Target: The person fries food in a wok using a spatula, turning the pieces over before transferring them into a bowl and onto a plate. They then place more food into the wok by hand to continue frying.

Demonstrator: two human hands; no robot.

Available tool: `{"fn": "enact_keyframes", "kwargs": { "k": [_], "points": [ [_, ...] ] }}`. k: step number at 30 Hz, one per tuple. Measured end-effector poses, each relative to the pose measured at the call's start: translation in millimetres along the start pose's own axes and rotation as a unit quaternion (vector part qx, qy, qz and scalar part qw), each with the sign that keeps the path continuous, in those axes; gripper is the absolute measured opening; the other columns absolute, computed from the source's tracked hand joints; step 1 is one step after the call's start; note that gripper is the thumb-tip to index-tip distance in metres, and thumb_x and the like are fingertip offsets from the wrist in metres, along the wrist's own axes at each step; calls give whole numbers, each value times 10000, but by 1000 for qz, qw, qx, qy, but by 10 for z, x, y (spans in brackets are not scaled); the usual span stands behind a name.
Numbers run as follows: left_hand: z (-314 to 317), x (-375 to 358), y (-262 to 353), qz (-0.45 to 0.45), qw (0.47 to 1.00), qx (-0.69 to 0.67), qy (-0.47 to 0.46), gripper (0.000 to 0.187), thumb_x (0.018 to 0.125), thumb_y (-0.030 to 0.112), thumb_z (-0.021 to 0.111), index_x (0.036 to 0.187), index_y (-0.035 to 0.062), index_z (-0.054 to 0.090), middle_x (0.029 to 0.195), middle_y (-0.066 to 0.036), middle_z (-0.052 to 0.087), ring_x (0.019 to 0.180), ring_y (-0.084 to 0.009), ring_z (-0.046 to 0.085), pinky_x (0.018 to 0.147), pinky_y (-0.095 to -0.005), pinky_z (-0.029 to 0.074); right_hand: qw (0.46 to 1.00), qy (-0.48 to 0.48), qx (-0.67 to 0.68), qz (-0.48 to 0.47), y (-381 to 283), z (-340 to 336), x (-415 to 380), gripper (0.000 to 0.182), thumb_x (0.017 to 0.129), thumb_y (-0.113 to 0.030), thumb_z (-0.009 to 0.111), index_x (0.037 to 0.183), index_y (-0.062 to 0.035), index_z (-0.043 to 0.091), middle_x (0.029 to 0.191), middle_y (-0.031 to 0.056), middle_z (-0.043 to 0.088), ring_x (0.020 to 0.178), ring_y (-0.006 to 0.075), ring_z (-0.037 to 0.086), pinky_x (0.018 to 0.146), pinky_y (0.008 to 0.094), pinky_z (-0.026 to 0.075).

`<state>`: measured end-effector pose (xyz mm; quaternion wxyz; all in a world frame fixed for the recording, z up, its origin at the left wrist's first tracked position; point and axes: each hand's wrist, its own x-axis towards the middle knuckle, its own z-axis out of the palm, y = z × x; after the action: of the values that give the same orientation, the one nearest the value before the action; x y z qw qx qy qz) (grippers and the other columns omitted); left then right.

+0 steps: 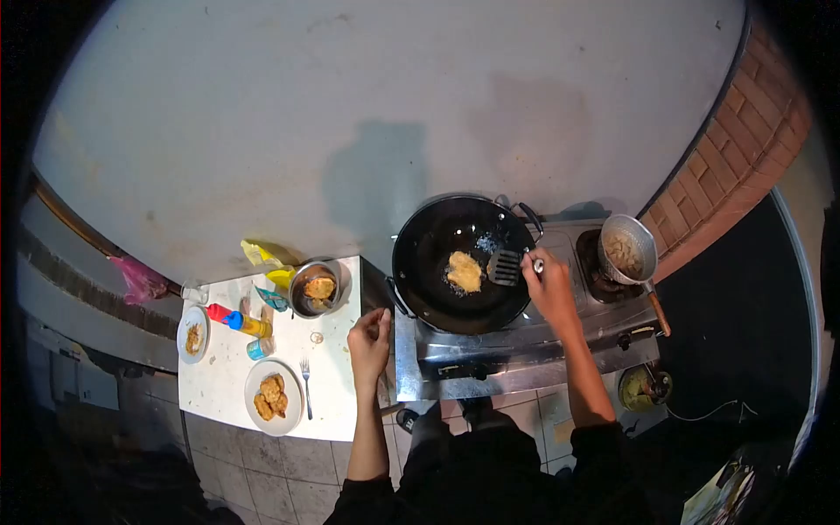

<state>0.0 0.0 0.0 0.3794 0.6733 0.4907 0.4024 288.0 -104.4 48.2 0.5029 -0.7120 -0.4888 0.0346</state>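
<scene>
Your right hand (544, 278) clasps a slotted spatula (504, 269); left hand (370, 343), half-curled, seems empty. Support the wok's (420, 262) soft-looking fritter (464, 272) from underneath.

From my remote station I log: wok (429, 236), dark metal, glossy with oil. Spatula (505, 269): dark slotted blade, rather matt. Frying piece (464, 273): rough crust. Stove (516, 378): bare metal, shiny, streaked. Saucepan (649, 249): dull silvery metal; its handle (658, 313) looks wooden. Fork (306, 385): bright metal. Tabletop (219, 389): smooth, white. Pink bag (140, 282): thin, crinkled plastic. Brickwork (744, 131): rough, matt.
</scene>
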Motion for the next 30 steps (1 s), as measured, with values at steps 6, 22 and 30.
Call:
{"fn": "enact_keyframes", "kwargs": {
  "k": [6,22,30],
  "points": [
    [264,55,107,-45,994,96,-9,287,844,200,646,962,-62,657,751,-143,661,747,-184,636,689,-289,489,1000,-26,0,-8,143,-35,153,123,841,-63,575,805,53,553,709,218,571,642,381,569,564,374,430],
    [428,2,186,-54,991,93,85,230,774,163,702,878,-41,681,651,-118,614,607,-179,576,614,-303,458,984,57,151,73,544,425,-378,199,884,-62,544,708,29,561,529,77,500,452,105,486,444,284,347],
    [434,7,136,-15,991,92,92,194,784,124,702,847,-56,666,612,-78,597,543,-124,555,541,-260,446,991,52,111,57,359,354,-355,216,878,-58,539,682,30,547,562,125,566,459,162,524,465,311,377]
  ]
}}
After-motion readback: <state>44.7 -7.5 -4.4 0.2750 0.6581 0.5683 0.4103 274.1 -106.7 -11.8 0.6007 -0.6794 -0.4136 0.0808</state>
